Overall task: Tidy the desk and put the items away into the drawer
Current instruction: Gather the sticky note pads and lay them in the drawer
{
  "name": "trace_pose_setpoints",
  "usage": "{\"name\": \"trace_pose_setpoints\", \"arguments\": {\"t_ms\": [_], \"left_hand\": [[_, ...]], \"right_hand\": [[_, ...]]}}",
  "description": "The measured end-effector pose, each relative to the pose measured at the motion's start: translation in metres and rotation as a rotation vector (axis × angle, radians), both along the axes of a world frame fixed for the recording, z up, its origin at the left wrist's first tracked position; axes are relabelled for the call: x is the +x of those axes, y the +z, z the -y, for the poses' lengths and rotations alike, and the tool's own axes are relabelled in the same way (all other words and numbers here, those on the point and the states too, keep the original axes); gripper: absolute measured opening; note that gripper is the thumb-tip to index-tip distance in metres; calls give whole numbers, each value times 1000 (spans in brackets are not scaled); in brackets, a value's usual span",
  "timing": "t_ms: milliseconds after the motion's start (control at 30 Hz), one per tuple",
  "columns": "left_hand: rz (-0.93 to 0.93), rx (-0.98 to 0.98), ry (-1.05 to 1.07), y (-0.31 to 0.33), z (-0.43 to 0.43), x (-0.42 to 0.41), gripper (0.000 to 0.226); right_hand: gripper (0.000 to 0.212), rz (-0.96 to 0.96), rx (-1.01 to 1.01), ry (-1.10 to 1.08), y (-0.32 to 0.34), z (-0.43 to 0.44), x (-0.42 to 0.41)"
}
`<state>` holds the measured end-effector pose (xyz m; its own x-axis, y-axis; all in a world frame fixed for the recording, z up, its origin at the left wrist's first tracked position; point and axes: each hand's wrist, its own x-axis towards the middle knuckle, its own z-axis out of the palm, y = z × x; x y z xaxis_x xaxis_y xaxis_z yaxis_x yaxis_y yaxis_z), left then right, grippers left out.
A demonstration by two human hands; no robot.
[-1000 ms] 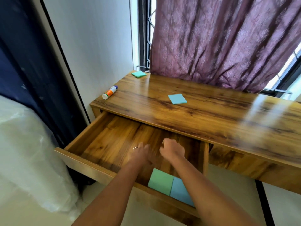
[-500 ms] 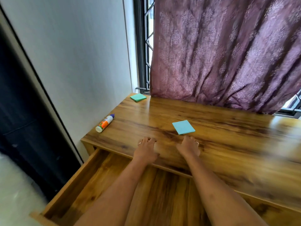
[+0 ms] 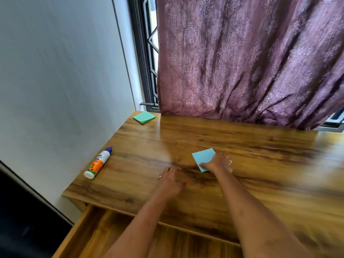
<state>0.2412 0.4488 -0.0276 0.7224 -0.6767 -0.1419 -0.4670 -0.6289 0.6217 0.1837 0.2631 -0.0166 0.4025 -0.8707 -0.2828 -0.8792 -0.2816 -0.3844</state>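
**Q.** What is cut off nearest the camera?
**A.** My two forearms enter from the bottom edge, elbows out of frame. Under them the open drawer [image 3: 96, 237] shows only its left wall and a strip of its floor. Its near part is out of view.

**Q.** And the hands?
**A.** My left hand [image 3: 170, 180] rests on the desk [image 3: 260, 183], fingers loosely curled and holding nothing; blur softens the fingertips. My right hand [image 3: 218, 163], just beyond it, is on the blue notepad [image 3: 202, 157]. The thumb is at the pad's near corner and the fingers curl over its right edge, gripping it. The hand hides that side of the pad. I cannot tell whether the pad has left the wood.

**Q.** Farther back?
**A.** A glue bottle [image 3: 97, 163] lies on its side near the desk's left edge, well apart from both hands. A green notepad [image 3: 144, 117] sits at the far left corner, just beside the curtain [image 3: 242, 62], which hides most of the window [image 3: 147, 53].

**Q.** What differs from before?
**A.** A second ago both hands were down in the drawer. Half a second ago they were at the desk's front edge, the right one short of the blue notepad; now it grips the pad. The glue bottle and green notepad have not moved.
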Motion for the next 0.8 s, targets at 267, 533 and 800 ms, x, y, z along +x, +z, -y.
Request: {"name": "trace_pose_setpoints", "arguments": {"t_ms": [267, 533, 800], "left_hand": [[-225, -161, 139, -5, 12, 19, 47], [-243, -304, 243, -1, 8, 86, 34], [53, -155, 195, 11, 4, 197, 41]], "right_hand": [[55, 259, 88, -180, -5, -13, 8], [32, 806, 328, -358, -2, -56, 38], [49, 940, 204, -257, -25, -104, 116]]}}
